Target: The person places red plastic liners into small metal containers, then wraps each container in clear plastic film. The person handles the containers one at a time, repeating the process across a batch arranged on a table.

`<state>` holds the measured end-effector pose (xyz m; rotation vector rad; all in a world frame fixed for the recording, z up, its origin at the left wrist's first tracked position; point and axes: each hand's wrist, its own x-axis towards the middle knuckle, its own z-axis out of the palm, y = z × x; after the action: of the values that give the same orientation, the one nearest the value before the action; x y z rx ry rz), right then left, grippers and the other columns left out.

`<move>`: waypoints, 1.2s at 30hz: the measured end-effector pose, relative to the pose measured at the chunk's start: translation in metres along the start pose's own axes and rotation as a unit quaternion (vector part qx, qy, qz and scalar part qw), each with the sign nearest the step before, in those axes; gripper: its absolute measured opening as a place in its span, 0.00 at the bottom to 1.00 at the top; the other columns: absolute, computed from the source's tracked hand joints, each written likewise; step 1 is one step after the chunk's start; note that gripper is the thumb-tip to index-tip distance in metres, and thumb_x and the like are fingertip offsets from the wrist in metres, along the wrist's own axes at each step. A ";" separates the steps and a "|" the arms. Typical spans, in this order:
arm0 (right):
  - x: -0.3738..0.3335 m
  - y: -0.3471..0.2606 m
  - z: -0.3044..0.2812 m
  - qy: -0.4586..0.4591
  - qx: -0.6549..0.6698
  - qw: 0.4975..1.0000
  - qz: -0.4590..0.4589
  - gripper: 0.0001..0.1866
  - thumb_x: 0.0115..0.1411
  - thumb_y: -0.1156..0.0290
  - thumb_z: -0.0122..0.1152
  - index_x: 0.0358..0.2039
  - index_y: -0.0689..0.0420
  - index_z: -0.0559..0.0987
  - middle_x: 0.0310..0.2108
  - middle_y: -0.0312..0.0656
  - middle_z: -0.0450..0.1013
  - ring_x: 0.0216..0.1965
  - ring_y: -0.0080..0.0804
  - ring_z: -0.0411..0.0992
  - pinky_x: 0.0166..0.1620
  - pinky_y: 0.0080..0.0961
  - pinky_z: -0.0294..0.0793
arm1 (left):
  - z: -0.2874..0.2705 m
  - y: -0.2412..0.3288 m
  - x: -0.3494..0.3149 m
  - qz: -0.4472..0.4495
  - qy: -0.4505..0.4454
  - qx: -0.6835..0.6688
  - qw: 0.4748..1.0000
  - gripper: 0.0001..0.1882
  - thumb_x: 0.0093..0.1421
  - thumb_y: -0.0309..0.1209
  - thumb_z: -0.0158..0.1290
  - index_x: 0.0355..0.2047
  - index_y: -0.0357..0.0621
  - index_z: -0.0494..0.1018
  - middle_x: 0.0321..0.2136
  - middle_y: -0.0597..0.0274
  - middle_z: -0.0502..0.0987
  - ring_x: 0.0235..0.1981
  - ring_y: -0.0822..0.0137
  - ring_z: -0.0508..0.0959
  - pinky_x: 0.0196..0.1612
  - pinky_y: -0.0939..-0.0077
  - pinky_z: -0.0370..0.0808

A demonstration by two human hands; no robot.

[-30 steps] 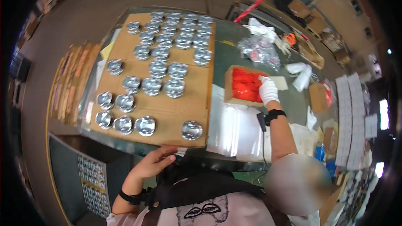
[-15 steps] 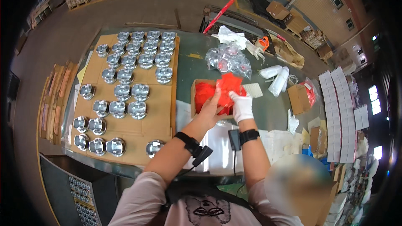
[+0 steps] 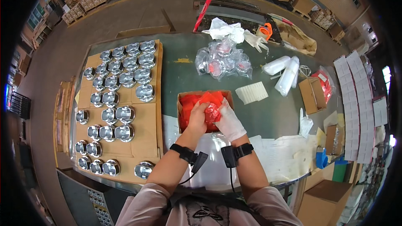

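Observation:
My bare left hand [image 3: 198,119] and my white-gloved right hand [image 3: 230,122] are both closed on a crinkled red plastic packet [image 3: 212,111]. They hold it between them over a small open cardboard box [image 3: 227,96]. More red packets [image 3: 188,104] fill that box. Some of my fingertips are hidden by the packet, and its contents cannot be made out.
To the left, several metal pistons [image 3: 124,114] stand in rows on a cardboard sheet [image 3: 146,146]. Beyond the box lie clear-bagged parts [image 3: 222,60]; to its right are a stack of pale slips [image 3: 252,93], plastic rolls [image 3: 288,76], a white glove [image 3: 305,123] and another carton [image 3: 313,96].
Both hands have come down and nearer with the red packet, into the mouth of the box. The whole view has shifted with my head.

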<state>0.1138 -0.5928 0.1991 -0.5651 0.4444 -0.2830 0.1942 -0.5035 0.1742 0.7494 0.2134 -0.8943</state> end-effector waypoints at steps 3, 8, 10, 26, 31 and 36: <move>0.018 0.013 -0.021 0.019 -0.210 0.974 -0.077 0.27 0.59 0.78 0.57 0.58 0.57 0.61 0.49 0.44 0.72 0.50 0.37 0.72 0.51 0.33 0.73 | 0.003 -0.002 0.000 0.019 -0.008 -0.022 1.000 0.15 0.65 0.30 0.47 0.51 0.40 0.68 0.44 0.58 0.76 0.45 0.64 0.77 0.51 0.68 0.75; -0.005 0.005 0.034 0.232 -0.290 0.922 -0.107 0.17 0.64 0.69 0.56 0.51 0.57 0.69 0.44 0.39 0.73 0.45 0.30 0.72 0.48 0.28 0.73 | 0.024 0.010 -0.015 -0.019 -0.028 -0.098 0.995 0.14 0.67 0.35 0.48 0.48 0.39 0.71 0.47 0.58 0.75 0.48 0.65 0.75 0.55 0.68 0.71; 0.015 0.026 0.017 0.222 -0.128 0.954 -0.154 0.15 0.65 0.63 0.55 0.49 0.56 0.72 0.44 0.35 0.71 0.45 0.24 0.70 0.48 0.23 0.71 | 0.019 -0.002 -0.009 0.027 0.003 -0.056 0.998 0.14 0.67 0.35 0.47 0.46 0.39 0.72 0.48 0.58 0.75 0.49 0.65 0.74 0.56 0.69 0.69; 0.018 -0.002 0.014 0.164 -0.226 0.942 -0.187 0.08 0.56 0.78 0.55 0.38 0.58 0.74 0.34 0.37 0.73 0.38 0.24 0.71 0.44 0.21 0.71 | 0.019 0.019 -0.024 0.153 -0.038 0.277 0.948 0.35 0.69 0.56 0.27 0.64 0.42 0.57 0.61 0.55 0.63 0.62 0.57 0.63 0.66 0.64 0.55; 0.005 -0.007 0.061 0.035 -0.626 0.731 -0.271 0.25 0.65 0.58 0.49 0.57 0.62 0.68 0.56 0.48 0.67 0.57 0.38 0.65 0.58 0.34 0.65 | 0.025 0.038 -0.023 -0.181 -0.143 -0.145 0.962 0.37 0.61 0.68 0.34 0.60 0.59 0.63 0.60 0.61 0.66 0.60 0.59 0.66 0.61 0.53 0.63; -0.009 -0.040 0.054 0.039 -0.229 0.960 -0.158 0.40 0.66 0.37 0.32 0.63 0.60 0.59 0.62 0.47 0.61 0.65 0.35 0.52 0.67 0.36 0.45 | 0.025 0.046 -0.029 -0.162 -0.130 -0.165 0.964 0.37 0.60 0.66 0.39 0.61 0.57 0.62 0.61 0.58 0.65 0.61 0.53 0.65 0.60 0.42 0.63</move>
<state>0.1270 -0.5975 0.2659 -1.0865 0.4986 -0.5145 0.2083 -0.4836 0.2293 0.2848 0.2481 -1.2213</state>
